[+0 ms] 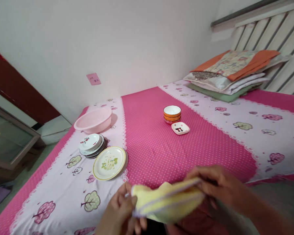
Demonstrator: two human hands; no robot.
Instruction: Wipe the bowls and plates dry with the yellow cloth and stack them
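A yellow cloth with pale purple stripes [171,200] is stretched between both hands, low in the view near the front edge of the bed. My left hand [121,209] pinches its left end between thumb and fingers. At the other end, my right hand [217,186] grips the cloth, slightly blurred. Ahead of the left hand lies a stack of yellow-rimmed plates [110,163]. Behind it is a taller stack of smaller plates [90,143]. Farther off in the middle, orange bowls [172,112] are nested together, and a small square dish [180,128] sits in front of them.
A pink basin [94,120] stands at the bed's far left, near the wall. Folded bedding and pillows [232,73] are piled at the back right by the white headboard [274,36]. The bed [147,147] has a pink and white patterned sheet. A glass-fronted cabinet [9,130] is at far left.
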